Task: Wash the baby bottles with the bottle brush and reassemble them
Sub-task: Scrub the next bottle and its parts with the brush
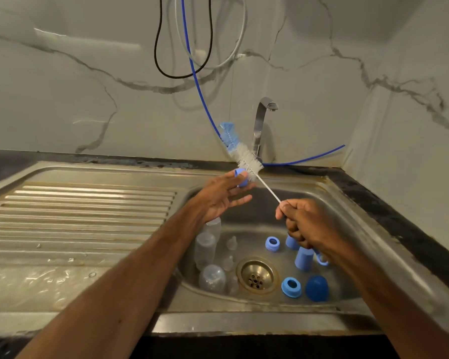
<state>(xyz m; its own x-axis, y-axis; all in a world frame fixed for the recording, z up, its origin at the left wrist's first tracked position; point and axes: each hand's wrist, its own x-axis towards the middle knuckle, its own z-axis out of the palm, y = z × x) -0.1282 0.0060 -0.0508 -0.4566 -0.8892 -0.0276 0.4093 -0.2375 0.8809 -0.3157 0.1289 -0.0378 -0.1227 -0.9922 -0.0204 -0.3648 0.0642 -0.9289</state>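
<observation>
1. Down in sink (244,320) basin: clear bottles (205,248) left of drain (257,274), blue rings (291,287) & caps (303,259) right.
2. R hand (303,224) fisted on bottle brush (249,161) handle; L hand (223,195) pinches small blue part (240,177) against its wire.
3. Step: scrubbing small parts, bottles prob still to do. Next needs rinse at tap (259,125).

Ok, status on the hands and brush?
Left hand pinches blue ring. Right hand grips brush, bristles at ring. Bottles in sink. Nothing blocking.

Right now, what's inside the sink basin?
Clear bottles left of the drain, blue rings and caps right of it. The right hand hides whatever lies beneath it.
</observation>
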